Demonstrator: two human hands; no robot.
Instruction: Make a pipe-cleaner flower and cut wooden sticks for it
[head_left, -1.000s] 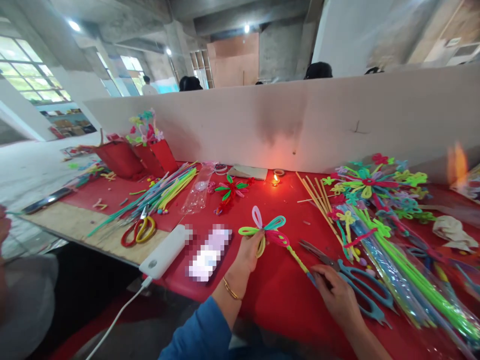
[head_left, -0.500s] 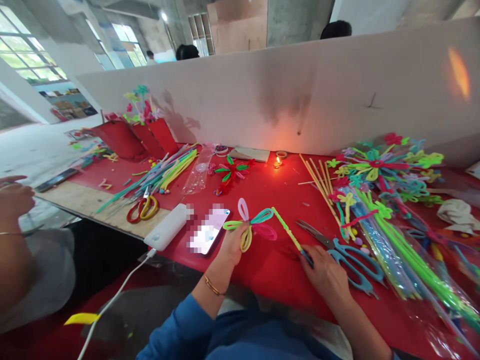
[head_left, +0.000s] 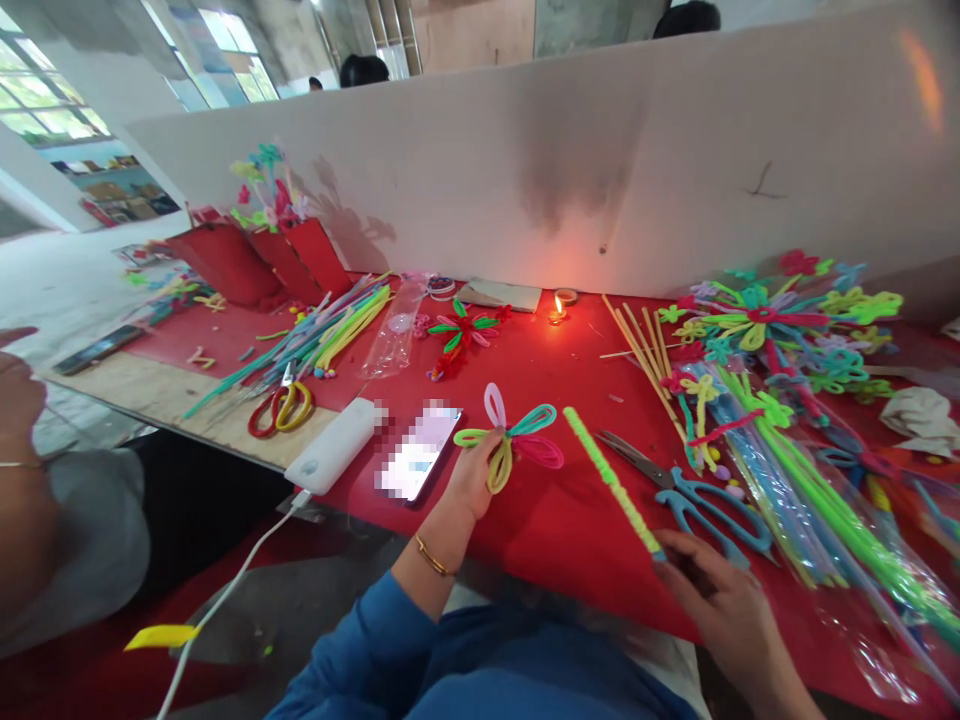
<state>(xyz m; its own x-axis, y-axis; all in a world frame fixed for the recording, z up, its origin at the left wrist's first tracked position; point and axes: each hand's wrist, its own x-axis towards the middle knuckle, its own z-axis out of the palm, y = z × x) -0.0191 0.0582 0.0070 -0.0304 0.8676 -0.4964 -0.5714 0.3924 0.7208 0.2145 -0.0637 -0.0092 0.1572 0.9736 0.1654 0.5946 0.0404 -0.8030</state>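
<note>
My left hand (head_left: 477,474) pinches a pipe-cleaner flower (head_left: 529,450) near its middle. Pink, teal, magenta and yellow-green loops spread out from the fingers. In my right hand (head_left: 724,590) is a thin stick wrapped in yellow-green pipe cleaner (head_left: 611,482), gripped at its bluish lower end and pointing up and left. Its tip stays apart from the flower. Blue-handled scissors (head_left: 701,505) lie open on the red tabletop (head_left: 525,545), just beyond my right hand. A lit phone (head_left: 420,462) rests left of the flower.
A small flame (head_left: 557,310) burns at the back by the white partition (head_left: 450,180). Pipe-cleaner bundles (head_left: 840,500) and finished flowers (head_left: 757,315) crowd the right. At left are a white power bank (head_left: 334,447), red-and-yellow scissors (head_left: 281,405) and another person's arm (head_left: 26,470).
My right hand has moved right and closer to my body, carrying the wrapped stick away from the flower. My left hand keeps its hold. The camera view has shifted slightly.
</note>
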